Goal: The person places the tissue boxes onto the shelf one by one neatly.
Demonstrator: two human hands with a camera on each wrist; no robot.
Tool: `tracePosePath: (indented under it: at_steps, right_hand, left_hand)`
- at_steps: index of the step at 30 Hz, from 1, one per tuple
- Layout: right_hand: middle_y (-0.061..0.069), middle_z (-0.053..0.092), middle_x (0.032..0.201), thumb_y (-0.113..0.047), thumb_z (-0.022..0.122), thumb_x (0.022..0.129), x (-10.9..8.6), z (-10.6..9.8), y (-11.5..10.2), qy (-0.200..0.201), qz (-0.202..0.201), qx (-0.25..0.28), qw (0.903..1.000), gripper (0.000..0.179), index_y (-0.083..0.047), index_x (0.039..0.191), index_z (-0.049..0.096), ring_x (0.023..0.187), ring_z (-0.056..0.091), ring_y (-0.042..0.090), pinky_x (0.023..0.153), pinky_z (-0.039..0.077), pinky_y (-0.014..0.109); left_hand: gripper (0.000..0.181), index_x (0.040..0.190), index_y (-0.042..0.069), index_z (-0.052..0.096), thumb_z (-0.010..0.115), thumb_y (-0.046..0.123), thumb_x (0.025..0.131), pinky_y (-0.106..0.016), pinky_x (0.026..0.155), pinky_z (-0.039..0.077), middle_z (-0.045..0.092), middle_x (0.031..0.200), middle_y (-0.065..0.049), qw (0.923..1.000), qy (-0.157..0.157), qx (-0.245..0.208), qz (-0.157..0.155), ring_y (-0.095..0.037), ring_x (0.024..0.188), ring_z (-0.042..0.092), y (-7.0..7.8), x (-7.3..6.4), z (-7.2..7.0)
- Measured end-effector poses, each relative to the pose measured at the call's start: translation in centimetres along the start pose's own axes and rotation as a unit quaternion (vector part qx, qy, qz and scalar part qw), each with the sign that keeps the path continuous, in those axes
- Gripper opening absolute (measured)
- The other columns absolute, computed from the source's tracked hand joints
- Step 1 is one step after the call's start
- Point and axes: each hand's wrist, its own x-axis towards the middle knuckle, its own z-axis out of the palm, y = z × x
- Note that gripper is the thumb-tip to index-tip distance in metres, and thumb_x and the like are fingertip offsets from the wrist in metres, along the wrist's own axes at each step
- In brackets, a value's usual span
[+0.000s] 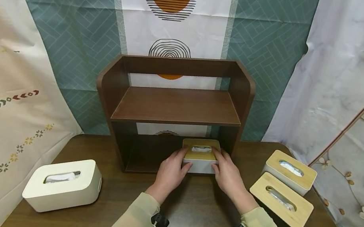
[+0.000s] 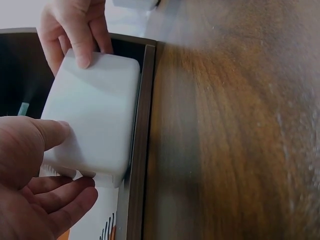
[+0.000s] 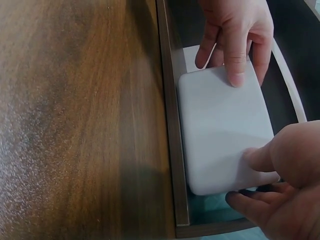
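A white tissue box with a wood-coloured lid [image 1: 199, 156] is at the right end of the lower compartment of the brown shelf [image 1: 178, 104]. My left hand [image 1: 171, 170] grips its left end, with the thumb on the white front face, as the left wrist view also shows on the white side [image 2: 95, 110]. Opposite it, my right hand [image 1: 229, 176] holds the right end, thumb again on the front. In the right wrist view the box [image 3: 225, 130] lies just inside the shelf's front edge. The fingertips behind the box are partly hidden.
A white tissue box [image 1: 63, 184] stands on the brown table [image 1: 186, 214] at left. At right are two wood-lidded ones, a white-sided box [image 1: 290, 172] behind a dark-sided box [image 1: 280, 202]. Patterned cloths [image 1: 266, 63] hang behind and at the sides.
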Motion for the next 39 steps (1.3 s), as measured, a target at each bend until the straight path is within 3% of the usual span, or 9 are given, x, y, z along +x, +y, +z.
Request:
tracePosePath:
  at_steps: [22, 31, 39]
  right_hand:
    - [0.034, 0.051, 0.159, -0.009, 0.078, 0.104, -1.1, -0.2, -0.6, 0.024, 0.017, 0.009, 0.9995, 0.061, 0.000, 0.159, 0.054, 0.135, 0.062, 0.052, 0.100, 0.056, 0.065]
    - [0.028, 0.049, 0.164, -0.013, 0.080, 0.103, -2.7, -1.8, -1.3, 0.019, 0.013, -0.003, 0.9997, 0.065, 0.001, 0.161, 0.052, 0.140, 0.060, 0.046, 0.101, 0.057, 0.063]
    - [0.026, 0.050, 0.165, -0.018, 0.079, 0.105, -4.8, -3.6, -1.7, 0.007, 0.012, -0.025, 0.9996, 0.064, 0.001, 0.160, 0.053, 0.143, 0.058, 0.045, 0.105, 0.055, 0.062]
  left_hand:
    - [0.064, 0.157, 0.007, 0.057, 0.083, 0.026, 0.102, -0.061, 0.102, 0.057, 0.061, 0.150, -0.027, 1.0000, -0.001, -0.005, 0.000, -0.047, 0.129, 0.067, -0.1, -0.6, 0.0]
    - [0.066, 0.160, 0.011, 0.056, 0.083, 0.032, 0.103, -0.061, 0.110, 0.052, 0.055, 0.159, -0.024, 0.9998, 0.000, 0.018, 0.003, -0.045, 0.143, 0.056, 0.4, -1.1, -0.6]
    - [0.066, 0.160, 0.010, 0.056, 0.081, 0.036, 0.104, -0.064, 0.116, 0.046, 0.052, 0.162, -0.022, 0.9988, -0.001, 0.039, 0.031, -0.043, 0.150, 0.048, 1.9, -1.3, -1.4]
